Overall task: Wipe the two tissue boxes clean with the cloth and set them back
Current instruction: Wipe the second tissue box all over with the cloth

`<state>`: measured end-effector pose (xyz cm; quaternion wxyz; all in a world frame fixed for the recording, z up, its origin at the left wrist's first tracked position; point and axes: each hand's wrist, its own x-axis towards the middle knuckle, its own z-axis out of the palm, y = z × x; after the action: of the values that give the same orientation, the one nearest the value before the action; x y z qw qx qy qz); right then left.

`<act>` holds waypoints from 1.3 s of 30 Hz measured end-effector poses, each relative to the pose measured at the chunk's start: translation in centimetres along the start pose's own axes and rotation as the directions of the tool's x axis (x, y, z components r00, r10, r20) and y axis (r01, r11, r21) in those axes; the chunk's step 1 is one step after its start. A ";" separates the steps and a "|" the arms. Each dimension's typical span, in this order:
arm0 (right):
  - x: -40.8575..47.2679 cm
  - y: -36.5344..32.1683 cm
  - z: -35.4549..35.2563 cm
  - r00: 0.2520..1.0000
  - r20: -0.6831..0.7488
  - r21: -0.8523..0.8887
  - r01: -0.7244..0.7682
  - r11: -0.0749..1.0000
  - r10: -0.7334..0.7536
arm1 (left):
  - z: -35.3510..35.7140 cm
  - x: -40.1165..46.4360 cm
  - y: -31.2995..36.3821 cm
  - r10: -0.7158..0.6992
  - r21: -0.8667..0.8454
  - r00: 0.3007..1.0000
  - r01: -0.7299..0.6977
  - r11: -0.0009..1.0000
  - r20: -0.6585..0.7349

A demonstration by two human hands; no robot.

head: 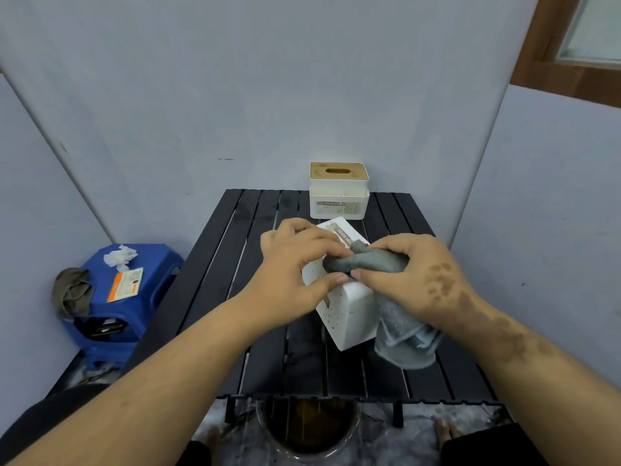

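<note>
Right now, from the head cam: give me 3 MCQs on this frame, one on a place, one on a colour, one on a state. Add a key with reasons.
1. Where does the second tissue box stand?
A. at the table's far edge
B. on the blue stool
C. on the floor

2. What colour is the cloth?
A. red
B. grey
C. yellow

3. How is the near tissue box posed?
A. upright, untouched
B. tipped over, held and wiped
C. stacked on the other box

Key:
1 A: the second tissue box sits at the far end of the table.
2 B: the cloth is grey.
3 B: the left hand steadies the tilted near tissue box while the right hand presses the cloth on it.
</note>
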<state>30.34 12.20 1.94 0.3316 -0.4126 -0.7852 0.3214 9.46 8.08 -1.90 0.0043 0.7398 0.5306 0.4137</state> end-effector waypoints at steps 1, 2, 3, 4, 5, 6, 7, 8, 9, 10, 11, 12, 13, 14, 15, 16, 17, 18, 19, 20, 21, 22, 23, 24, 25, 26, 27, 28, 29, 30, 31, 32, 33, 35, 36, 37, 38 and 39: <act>0.1 0.0 -0.1 1.000 0.003 0.008 -0.013 1.000 0.013 | 0.2 -0.1 -0.2 -0.005 -0.006 1.000 0.005 1.000 -0.014; 0.1 0.0 0.0 1.000 -0.004 0.000 -0.010 1.000 0.010 | 0.3 -0.1 -0.4 -0.005 -0.012 1.000 0.004 1.000 -0.026; 0.1 0.0 0.1 1.000 -0.013 -0.016 -0.001 1.000 0.000 | 0.4 -0.2 -0.5 0.000 -0.013 0.999 -0.001 1.000 -0.035; 0.0 0.0 0.2 1.000 -0.021 -0.036 0.011 0.999 -0.012 | 0.4 -0.2 -0.4 0.011 -0.008 0.999 -0.012 1.000 -0.041; 0.0 0.0 0.3 0.999 -0.026 -0.049 0.020 0.999 -0.021 | 0.5 -0.2 -0.4 0.026 0.000 0.999 -0.026 1.000 -0.045; 0.0 0.1 0.3 0.999 -0.027 -0.052 0.022 0.998 -0.023 | 0.4 -0.1 -0.4 0.038 0.005 0.998 -0.038 0.999 -0.048; 0.0 0.1 0.2 0.999 -0.026 -0.045 0.020 0.999 -0.021 | 0.4 -0.1 -0.4 0.046 0.002 0.998 -0.046 0.999 -0.051; 0.0 0.2 0.0 1.000 -0.024 -0.036 0.017 0.999 -0.018 | 0.3 0.0 -0.4 0.048 -0.014 0.997 -0.049 0.999 -0.055; 0.0 0.2 -0.3 1.000 -0.019 -0.035 0.015 0.999 -0.016 | 0.2 0.0 -0.4 0.045 -0.040 0.997 -0.048 0.998 -0.059; 0.0 0.2 -0.6 1.000 -0.011 -0.043 0.012 0.999 -0.013 | 0.2 0.0 -0.3 0.036 -0.073 0.997 -0.040 0.996 -0.062; 0.0 0.2 -1.0 1.000 0.000 -0.062 0.010 0.998 -0.010 | 0.1 -0.1 -0.2 0.024 -0.104 0.998 -0.030 0.994 -0.064; 0.1 0.2 -1.5 1.000 0.004 -0.090 0.010 0.996 -0.010 | -0.1 -0.2 -0.1 0.010 -0.122 0.998 -0.018 0.992 -0.064; 0.3 0.3 -2.2 1.000 -0.004 -0.122 0.008 0.992 -0.009 | -0.2 -0.2 -0.1 -0.002 -0.123 0.998 -0.005 0.992 -0.057; 0.5 0.5 -3.0 1.000 -0.029 -0.145 -0.001 0.989 -0.003 | -0.4 -0.3 -0.1 -0.011 -0.109 0.999 0.007 0.994 -0.044; 0.7 0.8 -4.1 0.998 -0.064 -0.151 -0.019 0.988 0.009 | -0.7 -0.3 -0.2 -0.021 -0.091 0.999 0.019 0.996 -0.025; 0.8 1.1 -5.2 0.995 -0.101 -0.145 -0.041 0.989 0.026 | -1.0 -0.3 -0.4 -0.031 -0.075 1.000 0.031 0.997 0.002; 1.0 1.5 -6.2 0.990 -0.136 -0.136 -0.061 0.989 0.042 | -1.4 -0.2 -0.5 -0.041 -0.066 0.999 0.043 0.997 0.032; 1.0 1.9 -7.1 0.985 -0.167 -0.129 -0.074 0.989 0.052 | -1.7 -0.1 -0.7 -0.049 -0.060 0.997 0.053 0.997 0.066; 1.0 2.2 -7.6 0.980 -0.189 -0.120 -0.081 0.989 0.058 | -2.1 0.1 -0.7 -0.054 -0.051 0.994 0.059 0.997 0.097; 0.9 2.2 -7.8 0.979 -0.196 -0.105 -0.078 0.991 0.057 | -2.3 0.4 -0.7 -0.057 -0.037 0.991 0.062 0.997 0.121; 0.8 2.2 -7.6 0.981 -0.186 -0.090 -0.066 0.994 0.049 | -2.6 0.8 -0.7 -0.061 -0.021 0.988 0.064 0.998 0.139; 0.6 2.1 -7.2 0.987 -0.160 -0.084 -0.046 0.995 0.032 | -2.9 1.3 -0.6 -0.068 -0.008 0.984 0.071 0.997 0.166; 0.5 1.9 -6.5 0.993 -0.119 -0.093 -0.023 0.995 0.012 | -3.3 1.9 -0.5 -0.078 0.008 0.975 0.078 0.997 0.210; 0.3 1.8 -5.8 0.997 -0.072 -0.108 0.005 0.994 -0.013 | -3.7 2.6 -0.5 -0.084 0.033 0.958 0.078 0.996 0.276; 0.2 1.8 -5.1 0.999 -0.029 -0.128 0.031 0.991 -0.035 | -4.0 3.5 -0.5 -0.094 0.065 0.930 0.076 0.995 0.356; 0.1 1.9 -4.6 0.999 0.002 -0.142 0.053 0.988 -0.053 | -4.3 4.4 -0.4 -0.112 0.105 0.893 0.072 0.992 0.436; 0.1 2.0 -4.3 0.998 0.020 -0.148 0.065 0.987 -0.063 | -4.5 5.5 -0.5 -0.130 0.152 0.854 0.061 0.986 0.504; 0.2 2.2 -4.1 0.997 0.031 -0.141 0.069 0.988 -0.065 | -4.4 6.6 -0.6 -0.141 0.197 0.816 0.034 0.980 0.560; 0.4 2.3 -4.2 0.997 0.043 -0.128 0.067 0.989 -0.062 | -4.2 7.7 -0.5 -0.144 0.243 0.778 -0.011 0.970 0.611; 0.5 2.4 -4.3 0.997 0.056 -0.117 0.066 0.991 -0.060 | -3.8 8.6 -0.4 -0.136 0.286 0.742 -0.078 0.955 0.656; 0.6 2.5 -4.4 0.996 0.069 -0.108 0.066 0.992 -0.059 | -3.4 9.5 -0.3 -0.130 0.321 0.704 -0.146 0.936 0.699; 0.6 2.5 -4.6 0.995 0.078 -0.101 0.071 0.992 -0.063 | -3.1 10.2 -0.1 -0.132 0.348 0.666 -0.202 0.916 0.734; 0.7 2.5 -4.7 0.994 0.083 -0.100 0.076 0.992 -0.068 | -2.9 10.8 0.3 -0.148 0.368 0.629 -0.236 0.899 0.764; 0.8 2.4 -4.9 0.993 0.080 -0.102 0.093 0.990 -0.085 | -2.5 11.6 0.7 -0.169 0.389 0.582 -0.275 0.880 0.795; 0.8 2.4 -4.7 0.993 0.070 -0.102 0.101 0.990 -0.094 | -2.4 11.7 0.9 -0.165 0.387 0.572 -0.291 0.875 0.803; 0.7 2.3 -4.4 0.993 0.055 -0.105 0.109 0.988 -0.104 | -2.3 11.8 1.0 -0.164 0.390 0.573 -0.296 0.872 0.803; 0.6 2.1 -4.0 0.991 0.041 -0.113 0.130 0.985 -0.126 | -2.1 11.8 1.0 -0.170 0.394 0.583 -0.282 0.875 0.795; 0.5 1.8 -3.4 0.986 0.042 -0.133 0.166 0.977 -0.162 | -2.1 11.8 0.9 -0.190 0.402 0.587 -0.254 0.880 0.787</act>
<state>33.59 14.20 2.61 0.3157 -0.3630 -0.8418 0.2449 10.03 16.06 7.01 0.0560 0.8325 0.5398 -0.1111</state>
